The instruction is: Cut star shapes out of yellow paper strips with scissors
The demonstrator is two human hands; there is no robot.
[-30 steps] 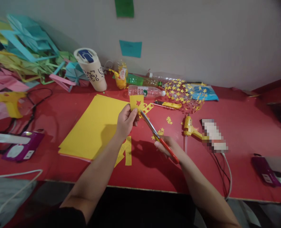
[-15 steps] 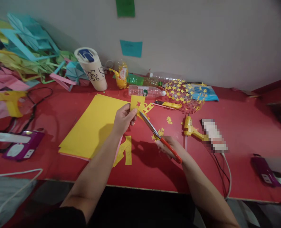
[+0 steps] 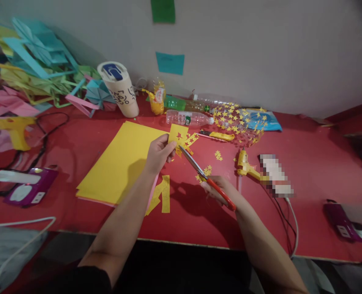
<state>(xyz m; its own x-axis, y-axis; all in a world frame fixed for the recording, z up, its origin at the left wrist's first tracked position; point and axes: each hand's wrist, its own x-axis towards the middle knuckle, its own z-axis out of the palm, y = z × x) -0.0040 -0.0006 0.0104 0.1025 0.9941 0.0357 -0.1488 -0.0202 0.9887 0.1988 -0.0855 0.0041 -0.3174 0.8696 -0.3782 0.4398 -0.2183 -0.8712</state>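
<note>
My left hand (image 3: pixel 160 154) pinches a small piece of yellow paper (image 3: pixel 175 130) with a star-shaped hole in it, above the table. The red-handled scissors (image 3: pixel 196 165) are in my right hand (image 3: pixel 219 187), their blades pointing up and left to the paper's lower edge by my left fingertips. Whether the blades are parted is hard to make out. Small yellow paper stars (image 3: pixel 218 155) lie on the table to the right, and more lie beneath the scissors. Behind the paper is a yellow strip (image 3: pixel 192 140) with star cutouts. Yellow scraps (image 3: pixel 165 194) rest below my left hand.
A stack of yellow sheets (image 3: pixel 113 163) lies left on the red table (image 3: pixel 193 228). Further back are a tumbler (image 3: pixel 121 92), a clear bottle (image 3: pixel 187 118), a star-covered bottle (image 3: pixel 232 118) and a yellow cutter (image 3: pixel 220 135). A glue gun (image 3: pixel 245 165) and its cord lie right.
The yellow paper has tilted a little in my left hand, and the scissor tips have shifted slightly against its lower edge. Both hands keep their hold; the whole view has moved very slightly.
</note>
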